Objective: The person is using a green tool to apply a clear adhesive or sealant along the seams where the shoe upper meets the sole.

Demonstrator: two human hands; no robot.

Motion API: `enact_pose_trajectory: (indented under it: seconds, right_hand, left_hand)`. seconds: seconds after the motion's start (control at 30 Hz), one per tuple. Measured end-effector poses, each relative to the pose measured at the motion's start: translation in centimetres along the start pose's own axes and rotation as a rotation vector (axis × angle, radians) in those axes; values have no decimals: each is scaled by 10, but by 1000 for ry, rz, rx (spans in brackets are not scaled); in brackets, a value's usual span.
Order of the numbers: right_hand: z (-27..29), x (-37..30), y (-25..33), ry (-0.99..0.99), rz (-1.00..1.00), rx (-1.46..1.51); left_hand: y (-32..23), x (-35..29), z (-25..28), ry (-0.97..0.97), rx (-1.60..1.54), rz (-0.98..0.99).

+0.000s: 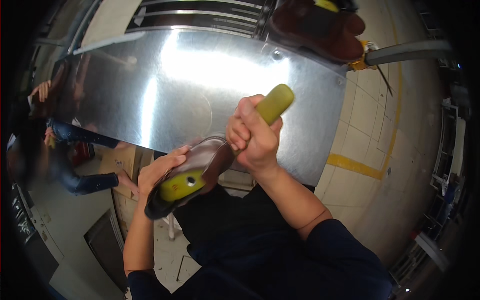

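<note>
A dark brown leather shoe with a yellow-green last inside is held at the table's near edge. A dark round hole shows in the last. My left hand is closed around the shoe's left side, its fingers over the leather. My right hand makes a fist around a tool with a yellow-green rounded handle, which sticks out above the thumb. That fist is right beside the shoe's far end. The tool's working end is hidden, so its kind cannot be told.
The shiny metal table stretches ahead. Brown shoes sit past its far right corner, by a grey bar and a yellow object. At left, a co-worker in jeans sits near a cardboard box.
</note>
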State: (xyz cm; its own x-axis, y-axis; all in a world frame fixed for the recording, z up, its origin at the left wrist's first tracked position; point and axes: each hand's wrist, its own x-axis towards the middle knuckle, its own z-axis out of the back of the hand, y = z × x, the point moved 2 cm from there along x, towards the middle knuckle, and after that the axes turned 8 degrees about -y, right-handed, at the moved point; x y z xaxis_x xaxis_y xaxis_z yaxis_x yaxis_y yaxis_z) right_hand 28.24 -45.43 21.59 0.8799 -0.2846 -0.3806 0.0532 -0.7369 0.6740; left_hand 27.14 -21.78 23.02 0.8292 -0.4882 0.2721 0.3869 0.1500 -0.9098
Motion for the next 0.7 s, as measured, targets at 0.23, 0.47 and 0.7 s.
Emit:
enact_pose_trajectory:
  seconds: [0.23, 0.47, 0.7]
  right_hand:
    - [46, -9, 45, 14, 149, 84]
    - [60, -18, 62, 104, 145, 166]
    - [46, -18, 46, 182, 86, 113]
  left_hand:
    - [-74, 54, -4, 351, 646, -292]
    - [-65, 57, -17, 260, 701, -131]
    - [-58, 53, -12, 261, 664, -18]
